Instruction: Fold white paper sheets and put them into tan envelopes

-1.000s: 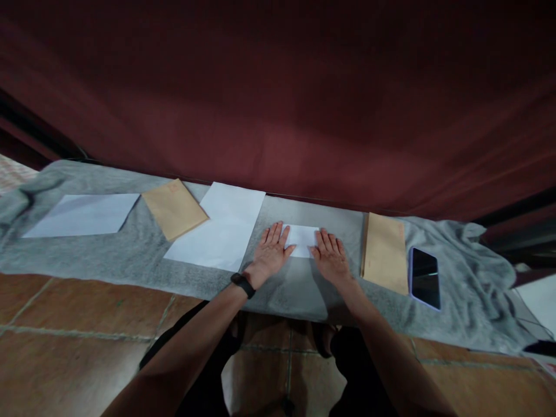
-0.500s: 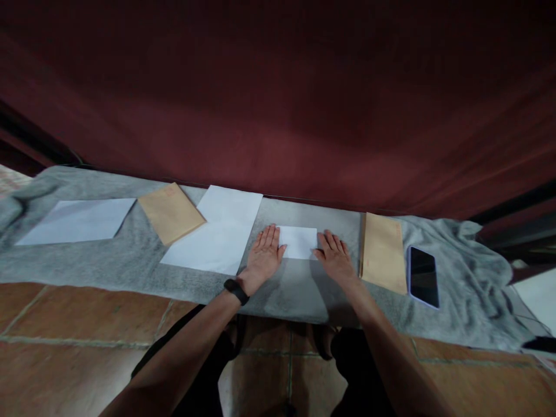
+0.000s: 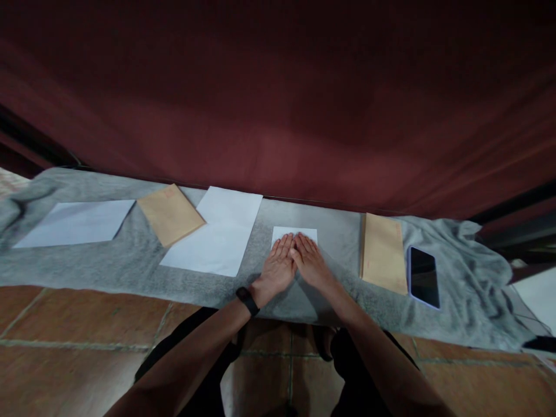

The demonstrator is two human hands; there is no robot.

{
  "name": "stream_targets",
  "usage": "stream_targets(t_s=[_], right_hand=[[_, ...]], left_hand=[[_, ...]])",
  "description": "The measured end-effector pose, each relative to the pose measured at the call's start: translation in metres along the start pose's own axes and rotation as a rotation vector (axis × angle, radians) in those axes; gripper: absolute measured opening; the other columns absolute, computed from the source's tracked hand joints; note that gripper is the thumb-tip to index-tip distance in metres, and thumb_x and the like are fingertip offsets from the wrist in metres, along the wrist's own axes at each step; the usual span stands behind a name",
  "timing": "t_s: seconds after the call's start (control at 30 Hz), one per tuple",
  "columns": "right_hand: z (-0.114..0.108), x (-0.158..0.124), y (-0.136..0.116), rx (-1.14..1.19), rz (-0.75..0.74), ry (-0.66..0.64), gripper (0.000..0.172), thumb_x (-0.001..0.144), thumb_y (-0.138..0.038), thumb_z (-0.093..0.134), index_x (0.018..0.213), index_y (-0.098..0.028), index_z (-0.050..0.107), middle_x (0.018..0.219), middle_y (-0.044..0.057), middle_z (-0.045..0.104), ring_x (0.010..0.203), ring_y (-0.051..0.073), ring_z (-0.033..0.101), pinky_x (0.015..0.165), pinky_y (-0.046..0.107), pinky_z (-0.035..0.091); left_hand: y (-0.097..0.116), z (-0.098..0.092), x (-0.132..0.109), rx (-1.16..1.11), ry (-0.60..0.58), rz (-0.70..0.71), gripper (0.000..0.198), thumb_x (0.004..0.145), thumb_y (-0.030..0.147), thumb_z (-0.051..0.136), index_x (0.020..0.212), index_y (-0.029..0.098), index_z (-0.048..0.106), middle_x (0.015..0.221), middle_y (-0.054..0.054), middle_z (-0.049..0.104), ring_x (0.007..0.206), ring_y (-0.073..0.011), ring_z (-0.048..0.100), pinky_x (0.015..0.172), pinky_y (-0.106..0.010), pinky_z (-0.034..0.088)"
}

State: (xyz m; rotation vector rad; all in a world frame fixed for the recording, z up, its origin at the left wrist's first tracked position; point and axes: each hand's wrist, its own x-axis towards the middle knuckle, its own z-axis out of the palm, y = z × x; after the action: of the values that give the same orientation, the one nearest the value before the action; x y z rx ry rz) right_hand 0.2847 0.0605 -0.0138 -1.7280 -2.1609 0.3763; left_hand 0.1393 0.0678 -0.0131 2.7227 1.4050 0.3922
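Note:
A small white rectangle of paper [image 3: 283, 230], which looks folded, lies flat on the grey cloth in front of me. My left hand [image 3: 279, 264] rests palm down on it with fingers stretched out, a dark band round the wrist. My right hand [image 3: 310, 262] lies flat beside it, also palm down, and the two hands touch at the middle of the paper. Most of the paper's near half is hidden under them. Left of my hands lies a larger white sheet [image 3: 221, 237], partly under a brown envelope stack [image 3: 170, 214].
Another white sheet [image 3: 80, 222] lies far left on the grey cloth [image 3: 339, 226]. To the right are a second stack of brown envelopes [image 3: 384, 252] and a phone [image 3: 424, 277] with a purple edge. A dark red curtain-like surface [image 3: 278, 145] rises behind; tiled floor [image 3: 87, 324] shows below.
Both hands have slid inward from the paper's left and right edges and now meet over its middle. The other papers, the envelopes and the phone stay where they were.

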Motion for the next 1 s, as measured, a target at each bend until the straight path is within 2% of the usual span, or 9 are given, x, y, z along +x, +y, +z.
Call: stream_targets(t_s=[0.3, 0.47, 0.67, 0.77, 0.87, 1.0], right_hand=[[-0.006, 0.014, 0.005, -0.079, 0.019, -0.041, 0.063, 0.108, -0.043, 0.014, 0.157, -0.010, 0.037, 0.165, 0.012, 0.031, 0.155, 0.022, 0.024, 0.127, 0.043, 0.019], [-0.010, 0.018, 0.008, -0.116, 0.024, -0.070, 0.060, 0.108, -0.040, 0.016, 0.157, -0.012, 0.037, 0.166, 0.011, 0.030, 0.155, 0.022, 0.024, 0.127, 0.043, 0.019], [-0.014, 0.021, 0.010, -0.076, -0.039, -0.057, 0.060, 0.108, -0.038, 0.017, 0.154, -0.006, 0.040, 0.165, 0.016, 0.031, 0.155, 0.024, 0.023, 0.127, 0.046, 0.019], [-0.018, 0.020, 0.001, 0.013, -0.118, -0.067, 0.058, 0.108, -0.039, 0.019, 0.151, -0.012, 0.046, 0.162, 0.012, 0.038, 0.153, 0.021, 0.030, 0.126, 0.045, 0.022], [-0.022, 0.019, -0.014, 0.056, -0.207, -0.173, 0.054, 0.109, -0.039, 0.019, 0.147, -0.023, 0.053, 0.158, 0.004, 0.046, 0.149, 0.018, 0.037, 0.126, 0.044, 0.022], [-0.023, 0.019, -0.024, 0.021, -0.236, -0.225, 0.051, 0.109, -0.038, 0.021, 0.146, -0.027, 0.054, 0.159, 0.001, 0.044, 0.150, 0.017, 0.035, 0.127, 0.046, 0.018]], left_hand=[[0.005, -0.003, -0.009, 0.016, -0.042, 0.056, 0.063, 0.101, 0.036, 0.038, 0.152, -0.001, 0.034, 0.161, -0.023, 0.035, 0.154, -0.0294, 0.023, 0.126, -0.050, 0.023], [0.011, -0.008, -0.016, 0.026, -0.063, 0.099, 0.064, 0.104, 0.047, 0.037, 0.152, 0.005, 0.038, 0.159, -0.021, 0.040, 0.153, -0.0297, 0.028, 0.126, -0.051, 0.019], [0.016, -0.012, -0.020, -0.034, -0.054, 0.168, 0.066, 0.103, 0.054, 0.038, 0.153, 0.009, 0.040, 0.159, -0.017, 0.042, 0.153, -0.0281, 0.029, 0.127, -0.050, 0.015], [0.017, -0.012, -0.021, -0.075, -0.057, 0.159, 0.066, 0.102, 0.055, 0.042, 0.149, 0.009, 0.045, 0.155, -0.017, 0.048, 0.151, -0.0291, 0.033, 0.127, -0.049, 0.017], [0.016, -0.010, -0.020, -0.131, -0.069, 0.153, 0.059, 0.102, 0.051, 0.045, 0.143, 0.010, 0.053, 0.148, -0.018, 0.055, 0.146, -0.0288, 0.042, 0.124, -0.048, 0.024], [0.016, -0.010, -0.019, -0.186, -0.084, 0.148, 0.054, 0.100, 0.046, 0.051, 0.139, 0.010, 0.058, 0.142, -0.017, 0.061, 0.142, -0.0301, 0.047, 0.121, -0.049, 0.030]])
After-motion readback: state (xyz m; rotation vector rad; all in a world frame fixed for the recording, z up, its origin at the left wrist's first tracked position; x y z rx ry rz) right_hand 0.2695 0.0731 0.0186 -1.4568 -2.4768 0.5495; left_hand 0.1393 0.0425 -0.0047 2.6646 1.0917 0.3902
